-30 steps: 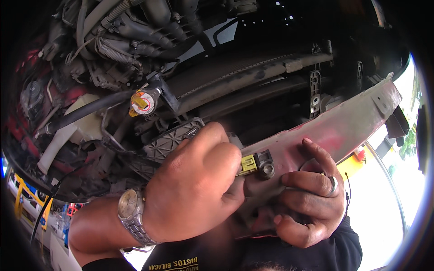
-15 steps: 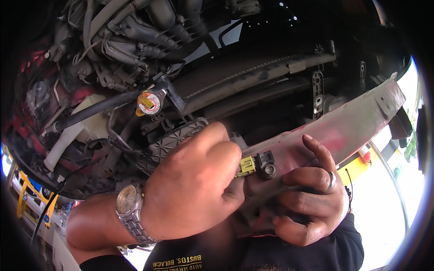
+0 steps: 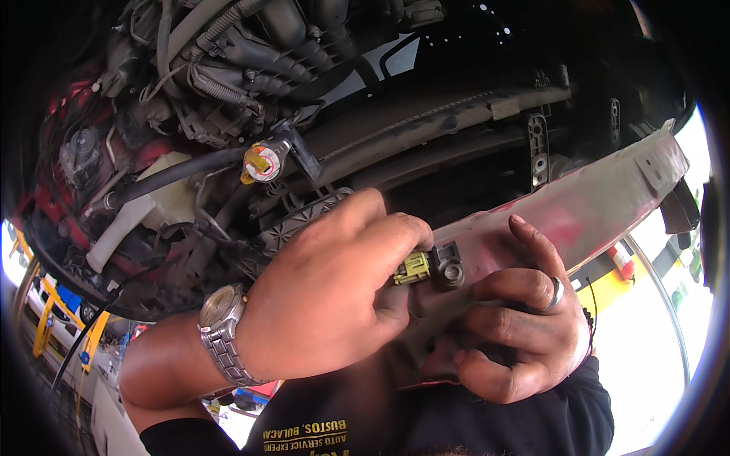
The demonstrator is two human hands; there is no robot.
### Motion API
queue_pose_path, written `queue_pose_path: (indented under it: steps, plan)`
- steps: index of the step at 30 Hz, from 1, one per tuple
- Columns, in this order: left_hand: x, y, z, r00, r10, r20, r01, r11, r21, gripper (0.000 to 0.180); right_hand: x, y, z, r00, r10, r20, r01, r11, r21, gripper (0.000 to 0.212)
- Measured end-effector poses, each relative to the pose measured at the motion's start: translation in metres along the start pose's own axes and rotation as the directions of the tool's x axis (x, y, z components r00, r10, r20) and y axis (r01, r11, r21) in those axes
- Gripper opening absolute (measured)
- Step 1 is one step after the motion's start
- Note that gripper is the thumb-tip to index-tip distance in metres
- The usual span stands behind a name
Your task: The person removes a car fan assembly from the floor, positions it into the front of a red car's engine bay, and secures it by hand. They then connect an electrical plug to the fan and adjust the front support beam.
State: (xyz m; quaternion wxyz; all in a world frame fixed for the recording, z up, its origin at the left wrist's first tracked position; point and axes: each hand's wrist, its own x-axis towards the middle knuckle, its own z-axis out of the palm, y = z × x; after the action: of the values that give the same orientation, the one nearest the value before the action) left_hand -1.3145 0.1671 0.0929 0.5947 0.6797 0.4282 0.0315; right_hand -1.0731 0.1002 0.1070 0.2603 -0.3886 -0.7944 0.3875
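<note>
The left hand, a metal watch on its wrist, is closed with thumb and fingers pinched on a small yellow connector plugged into a dark grey sensor. The sensor sits against the upper edge of a worn reddish metal beam, near the beam's lower-left end. The right hand, a ring on one finger, is curled around that same end of the beam from below, its forefinger lying up along the beam's face just right of the sensor. Above the left hand, in the engine bay, a round white cap with a yellow tab stands beside a black hose. The beam's long upper edge runs free toward the upper right, with a dark gap between it and the black crossmember behind, and bright open ground beyond its far end
</note>
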Motion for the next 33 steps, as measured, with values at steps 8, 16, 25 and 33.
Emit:
queue_pose_path:
  steps: [8,16,25,33]
  plan:
    - [0.007,0.000,-0.009,0.995,0.054,0.079,-0.057,0.998,0.028,0.035,0.001,-0.002,0.000,0.999,0.036,-0.004,-0.036,0.999,-0.003,0.033]
    - [-0.011,-0.010,-0.001,0.976,0.183,-0.116,-0.182,0.983,0.023,0.038,0.005,-0.003,0.000,0.999,0.040,0.011,-0.040,0.999,0.006,0.032]
    - [-0.016,-0.014,0.016,0.933,0.237,-0.271,-0.225,0.972,0.073,0.033,0.005,-0.001,-0.004,0.997,0.048,0.065,-0.050,0.998,0.027,0.033]
    - [-0.014,-0.015,0.018,0.945,0.210,-0.253,-0.212,0.977,0.019,0.033,0.008,-0.005,-0.003,0.995,0.078,0.059,-0.078,0.997,-0.006,0.033]
